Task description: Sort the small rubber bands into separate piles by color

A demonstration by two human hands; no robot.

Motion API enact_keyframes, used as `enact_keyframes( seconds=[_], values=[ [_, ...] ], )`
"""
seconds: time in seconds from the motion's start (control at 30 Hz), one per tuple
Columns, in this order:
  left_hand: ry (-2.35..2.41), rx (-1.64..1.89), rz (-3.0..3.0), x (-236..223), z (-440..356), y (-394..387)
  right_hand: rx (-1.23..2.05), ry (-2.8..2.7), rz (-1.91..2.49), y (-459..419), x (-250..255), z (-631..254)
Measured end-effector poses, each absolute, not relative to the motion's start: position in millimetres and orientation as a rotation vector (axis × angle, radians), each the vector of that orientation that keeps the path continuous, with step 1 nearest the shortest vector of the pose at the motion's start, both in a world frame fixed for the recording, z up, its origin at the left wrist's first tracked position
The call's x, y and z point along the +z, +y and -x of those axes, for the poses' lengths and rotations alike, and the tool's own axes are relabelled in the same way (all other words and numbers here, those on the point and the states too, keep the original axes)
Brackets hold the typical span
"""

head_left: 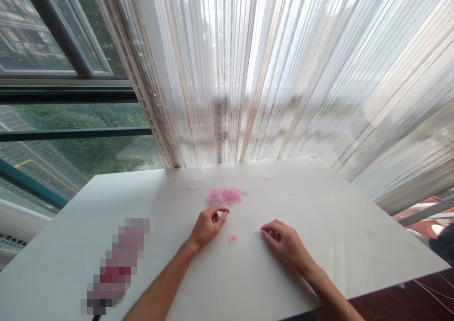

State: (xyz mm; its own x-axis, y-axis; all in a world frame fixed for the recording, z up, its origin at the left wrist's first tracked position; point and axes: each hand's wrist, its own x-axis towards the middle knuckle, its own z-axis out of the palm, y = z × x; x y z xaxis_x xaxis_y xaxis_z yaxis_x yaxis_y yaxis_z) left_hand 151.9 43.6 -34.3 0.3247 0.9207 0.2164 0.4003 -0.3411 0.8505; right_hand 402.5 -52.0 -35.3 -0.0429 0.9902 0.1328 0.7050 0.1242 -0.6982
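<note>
A loose pile of small pink, purple and bluish rubber bands [225, 196] lies on the white table. At its near edge is my left hand [209, 224], thumb and forefinger pinched together; anything between the tips is too small to make out. A small group of pink rubber bands [231, 239] rests between my two hands. Farther right, my right hand [283, 243] touches the tabletop, its fingertips closed at some pale blue rubber bands [258, 235]. How many of these it grips is hidden.
A clear plastic cup [195, 178] stands behind the pile, and a clear round lid [268, 173] lies at the back right. On the left of the white table [170, 264] is a blurred-out pinkish object [122, 259]. Striped sheer curtains [227, 75] hang beyond the far edge.
</note>
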Motion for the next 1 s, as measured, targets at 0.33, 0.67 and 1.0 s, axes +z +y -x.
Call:
enact_keyframes(
  seconds=[0.33, 0.67, 1.0],
  values=[
    [1.171, 0.928, -1.902, -38.0, -151.0, 44.1, 0.616, -1.908, 1.585, -56.0, -35.7, -406.2],
    [1.162, 0.934, -1.906, -39.2, -150.7, 44.9, 0.507, -1.961, 1.500, -50.3, -44.0, -399.6],
    [1.161, 0.958, -1.897, -36.3, -150.9, 43.4, 0.515, -1.948, 1.460, -35.3, -32.7, -400.1]
  ],
)
